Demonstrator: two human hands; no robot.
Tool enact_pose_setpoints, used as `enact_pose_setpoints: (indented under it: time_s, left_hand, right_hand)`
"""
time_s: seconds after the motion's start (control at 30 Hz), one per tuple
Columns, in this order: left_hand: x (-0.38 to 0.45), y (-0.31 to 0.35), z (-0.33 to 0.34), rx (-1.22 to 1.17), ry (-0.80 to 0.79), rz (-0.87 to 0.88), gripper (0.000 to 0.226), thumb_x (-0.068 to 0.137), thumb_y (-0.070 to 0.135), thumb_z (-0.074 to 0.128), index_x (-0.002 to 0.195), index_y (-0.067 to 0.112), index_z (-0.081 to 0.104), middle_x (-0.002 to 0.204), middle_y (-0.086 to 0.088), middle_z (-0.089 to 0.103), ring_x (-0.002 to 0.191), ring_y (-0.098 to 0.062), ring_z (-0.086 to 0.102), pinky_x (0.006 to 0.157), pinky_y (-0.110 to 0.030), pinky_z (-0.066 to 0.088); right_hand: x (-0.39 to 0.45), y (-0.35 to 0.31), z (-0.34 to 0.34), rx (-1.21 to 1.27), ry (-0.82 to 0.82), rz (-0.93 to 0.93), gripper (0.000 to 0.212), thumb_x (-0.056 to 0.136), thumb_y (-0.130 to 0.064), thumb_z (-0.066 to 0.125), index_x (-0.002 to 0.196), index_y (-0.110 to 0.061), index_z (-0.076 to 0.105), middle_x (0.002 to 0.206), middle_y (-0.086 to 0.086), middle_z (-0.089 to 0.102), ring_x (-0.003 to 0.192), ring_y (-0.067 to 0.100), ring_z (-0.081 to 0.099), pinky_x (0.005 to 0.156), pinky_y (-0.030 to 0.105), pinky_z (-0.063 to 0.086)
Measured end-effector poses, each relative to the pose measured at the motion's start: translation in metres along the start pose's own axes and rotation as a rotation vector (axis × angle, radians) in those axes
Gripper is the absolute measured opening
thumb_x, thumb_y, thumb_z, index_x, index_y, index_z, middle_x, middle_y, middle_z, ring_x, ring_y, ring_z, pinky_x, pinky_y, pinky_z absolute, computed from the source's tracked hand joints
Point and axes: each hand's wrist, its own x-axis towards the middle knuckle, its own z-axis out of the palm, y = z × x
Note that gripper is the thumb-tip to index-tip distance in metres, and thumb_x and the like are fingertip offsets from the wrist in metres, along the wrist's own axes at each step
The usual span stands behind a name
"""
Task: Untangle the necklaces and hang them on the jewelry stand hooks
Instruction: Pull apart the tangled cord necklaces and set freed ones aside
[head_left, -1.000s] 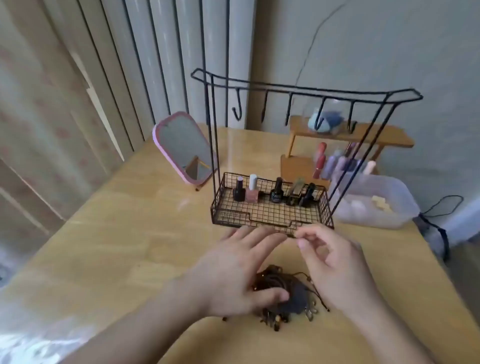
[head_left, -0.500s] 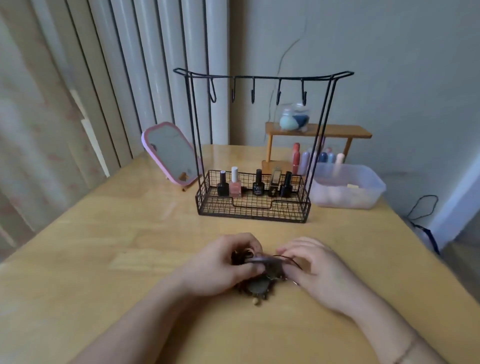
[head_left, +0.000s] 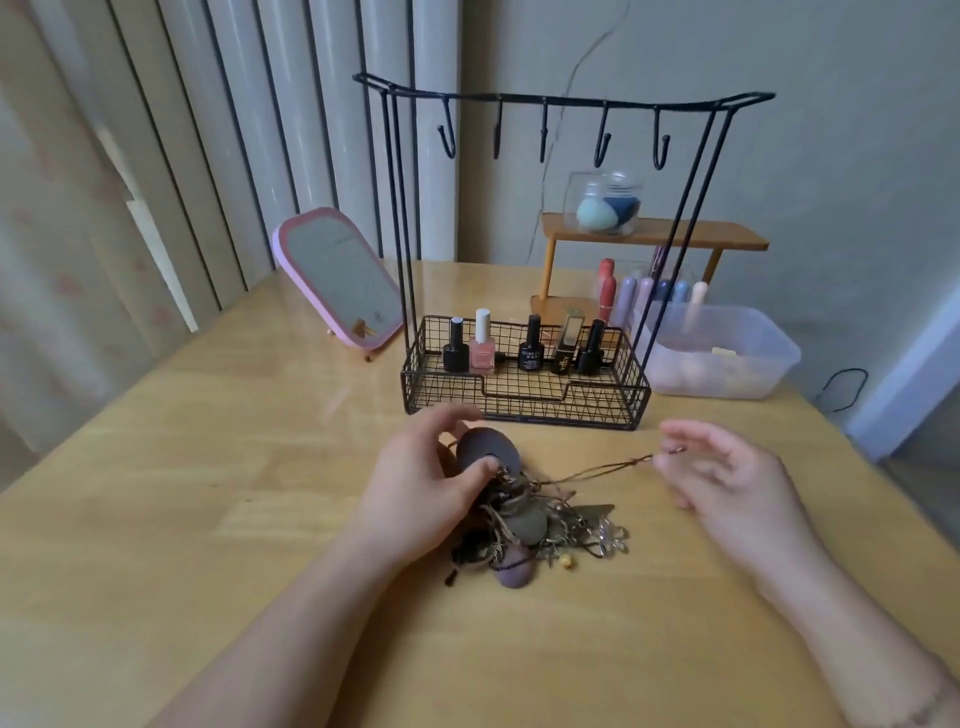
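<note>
**Untangling under way; no necklace hung**

A wooden table (head_left: 182, 519) stands against a grey wall, with vertical blinds (head_left: 208, 130) to the left. On the table, toward the back, sits a black wire stand (head_left: 524, 384) whose top bar carries five hooks (head_left: 602, 143); all five are bare. Nail polish bottles (head_left: 530, 345) line its basket. A pink mirror (head_left: 337, 283) leans to the left of it, and a plastic tub (head_left: 727, 358) sits to the right.

The necklaces (head_left: 540, 525) lie in one knotted heap on the table just in front of the stand, between the person's hands. The left hand (head_left: 426, 483) is curled round a dark oval pendant (head_left: 485, 449) at the heap's upper edge, holding the bundle steady. The right hand (head_left: 727, 483) pinches the end of a thin brown cord (head_left: 602, 470) between fingertips, the remaining fingers spread; the cord runs taut from the heap to that pinch.

Judgement: this is the first step, separating one strand. The next move calls for a gentle, steady draw on the cord while the left hand anchors the heap, watching for snags among the charms. Hanging cannot follow until a strand comes free.
</note>
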Motion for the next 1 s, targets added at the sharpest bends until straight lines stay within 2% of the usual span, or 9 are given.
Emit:
enact_pose_setpoints:
  time_s: [0.07,0.17,0.27,0.37,0.43,0.57,0.67,0.9,1.0]
  left_hand:
    - [-0.003,0.004,0.005,0.01,0.013,0.059,0.032,0.082,0.032,0.074,0.111,0.033,0.062,0.111,0.017,0.056,0.091,0.002,0.057,0.076,-0.009,0.044]
    - [-0.007,0.008,0.01,0.057,-0.052,0.159,0.03,0.08,0.044,0.065,0.108,0.034,0.063,0.114,0.02,0.053,0.112,-0.003,0.051,0.094,-0.019,0.041]
    - [-0.007,0.007,0.01,0.079,-0.137,0.255,0.023,0.081,0.042,0.061,0.103,0.034,0.065,0.11,0.022,0.055,0.113,-0.009,0.051,0.099,-0.029,0.042]
    - [-0.004,0.011,0.005,0.055,-0.155,0.274,0.024,0.078,0.031,0.062,0.102,0.032,0.066,0.109,0.021,0.058,0.114,-0.011,0.05,0.099,-0.033,0.041]
    - [-0.005,0.015,0.001,0.049,-0.214,0.317,0.033,0.071,0.024,0.058,0.103,0.029,0.067,0.111,0.019,0.06,0.116,-0.014,0.048,0.101,-0.035,0.038]
    - [-0.016,0.017,-0.001,0.141,-0.411,0.407,0.047,0.065,0.027,0.063,0.112,0.03,0.064,0.119,0.02,0.058,0.12,-0.013,0.046,0.103,-0.039,0.037]
    - [-0.014,0.015,-0.002,0.155,-0.439,0.39,0.048,0.067,0.022,0.072,0.114,0.026,0.064,0.118,0.017,0.059,0.118,-0.012,0.047,0.102,-0.033,0.039]
    - [-0.004,0.008,0.001,0.123,-0.187,0.286,0.011,0.085,0.018,0.062,0.09,0.025,0.069,0.086,0.014,0.067,0.089,-0.006,0.06,0.082,-0.026,0.048]
    - [-0.001,0.008,0.003,-0.029,-0.069,0.154,0.012,0.096,0.018,0.058,0.087,0.022,0.066,0.077,0.006,0.067,0.074,-0.007,0.061,0.071,-0.024,0.05]
  right_hand:
    - [-0.005,-0.002,0.0,-0.226,0.0,-0.204,0.026,0.078,-0.01,0.078,0.093,-0.03,0.07,0.093,-0.014,0.066,0.077,0.006,0.059,0.067,0.008,0.042]
    - [-0.016,-0.009,0.008,-0.298,-0.25,-0.35,0.031,0.068,-0.012,0.068,0.087,-0.036,0.071,0.098,-0.02,0.065,0.088,0.008,0.058,0.075,0.006,0.038]
    - [-0.018,-0.008,0.016,-0.446,-0.432,-0.341,0.043,0.068,-0.02,0.063,0.105,-0.039,0.072,0.105,-0.027,0.059,0.11,0.002,0.051,0.093,0.008,0.035]
    - [-0.016,-0.004,0.019,-0.586,-0.493,-0.34,0.049,0.073,-0.041,0.062,0.123,-0.037,0.065,0.114,-0.03,0.05,0.115,-0.004,0.04,0.095,0.004,0.028]
    - [-0.014,-0.002,0.02,-0.62,-0.504,-0.353,0.047,0.076,-0.052,0.062,0.121,-0.038,0.064,0.113,-0.031,0.048,0.112,-0.004,0.038,0.095,0.009,0.031]
    - [-0.016,-0.004,0.022,-0.627,-0.501,-0.36,0.021,0.078,-0.053,0.067,0.091,-0.039,0.058,0.104,-0.026,0.052,0.107,-0.002,0.039,0.091,0.025,0.04]
    - [-0.019,-0.005,0.024,-0.654,-0.471,-0.405,0.016,0.085,-0.047,0.064,0.082,-0.038,0.05,0.096,-0.023,0.054,0.1,0.002,0.042,0.086,0.03,0.044]
    - [-0.016,-0.004,0.016,-0.386,-0.264,-0.204,0.02,0.095,-0.023,0.057,0.084,-0.037,0.05,0.072,-0.01,0.062,0.062,0.006,0.053,0.065,0.035,0.049]
    - [-0.01,-0.001,0.014,-0.403,-0.135,-0.196,0.018,0.095,-0.019,0.057,0.091,-0.037,0.057,0.072,-0.013,0.063,0.068,0.007,0.057,0.065,0.033,0.049]
